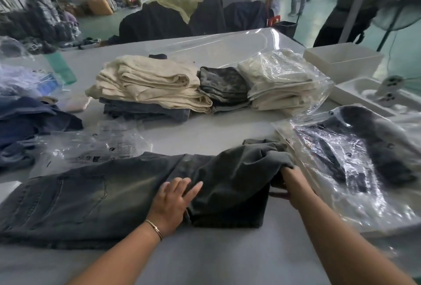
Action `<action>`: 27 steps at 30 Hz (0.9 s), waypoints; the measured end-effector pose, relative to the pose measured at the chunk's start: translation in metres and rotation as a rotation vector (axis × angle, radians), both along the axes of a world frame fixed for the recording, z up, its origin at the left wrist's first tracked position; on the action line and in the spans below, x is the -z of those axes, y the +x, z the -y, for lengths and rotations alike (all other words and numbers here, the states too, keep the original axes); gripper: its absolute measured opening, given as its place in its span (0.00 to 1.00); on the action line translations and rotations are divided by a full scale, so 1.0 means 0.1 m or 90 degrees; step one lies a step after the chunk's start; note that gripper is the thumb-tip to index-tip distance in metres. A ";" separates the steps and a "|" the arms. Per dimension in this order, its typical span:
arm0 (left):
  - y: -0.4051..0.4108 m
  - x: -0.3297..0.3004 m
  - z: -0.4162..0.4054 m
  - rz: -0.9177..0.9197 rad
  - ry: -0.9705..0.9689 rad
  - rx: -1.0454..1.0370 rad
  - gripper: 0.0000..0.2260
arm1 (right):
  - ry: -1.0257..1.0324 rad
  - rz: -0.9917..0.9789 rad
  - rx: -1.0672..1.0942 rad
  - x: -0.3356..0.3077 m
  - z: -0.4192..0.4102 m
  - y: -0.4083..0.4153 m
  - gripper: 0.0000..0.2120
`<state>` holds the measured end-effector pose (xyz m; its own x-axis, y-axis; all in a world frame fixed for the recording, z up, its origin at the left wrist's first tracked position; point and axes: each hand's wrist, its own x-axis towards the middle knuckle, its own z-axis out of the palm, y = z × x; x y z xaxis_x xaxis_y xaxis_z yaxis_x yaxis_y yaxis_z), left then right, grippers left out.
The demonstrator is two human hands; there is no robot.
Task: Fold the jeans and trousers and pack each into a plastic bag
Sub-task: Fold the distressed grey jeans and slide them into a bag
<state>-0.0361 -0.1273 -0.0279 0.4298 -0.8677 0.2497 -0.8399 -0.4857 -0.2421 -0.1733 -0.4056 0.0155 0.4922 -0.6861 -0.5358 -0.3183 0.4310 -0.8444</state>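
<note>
two hands on grey jeans [95, 195]: left fingers [182, 185] spread flat, right fingers [282, 184] clamped on fold

White table [205, 266] fills the lower frame. Two white trays at right edge: one open box [341, 61] upper right, another [355, 93] just below it. Standing fan [396, 11] top right, blurred. Green strip [61, 68] at left. Red stool [273, 20] top centre. Blurred people far back, top right.
</note>
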 end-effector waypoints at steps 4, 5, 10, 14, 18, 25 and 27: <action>0.05 0.02 0.04 -0.033 0.109 0.072 0.09 | 0.292 0.135 0.006 0.15 -0.09 -0.19 0.11; 0.08 0.02 0.02 -0.083 0.113 0.032 0.08 | 0.322 0.163 0.012 0.20 -0.11 -0.23 0.11; 0.02 -0.11 0.20 -0.313 0.156 -0.194 0.21 | 0.223 0.121 0.179 0.29 -0.09 -0.19 0.11; -0.40 -0.30 0.56 -0.359 -0.170 0.047 0.37 | -0.158 -0.072 0.102 0.18 -0.01 -0.20 0.06; -0.72 -0.40 1.15 -0.257 -0.206 0.135 0.42 | -0.397 -0.021 -0.198 -0.04 -0.09 -0.10 0.14; -0.38 -0.48 1.68 -0.515 -0.321 -0.196 0.12 | -0.176 -0.019 -0.189 0.27 0.12 -0.26 0.09; -0.26 -0.47 1.71 -0.590 -0.424 -0.297 0.08 | -0.051 -0.103 -0.211 0.45 0.01 -0.30 0.18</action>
<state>-0.0619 -0.2987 0.0195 0.9148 -0.4035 0.0201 -0.2751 -0.5855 0.7626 -0.2036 -0.4067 -0.0290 0.6078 -0.5467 -0.5759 -0.5616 0.2167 -0.7985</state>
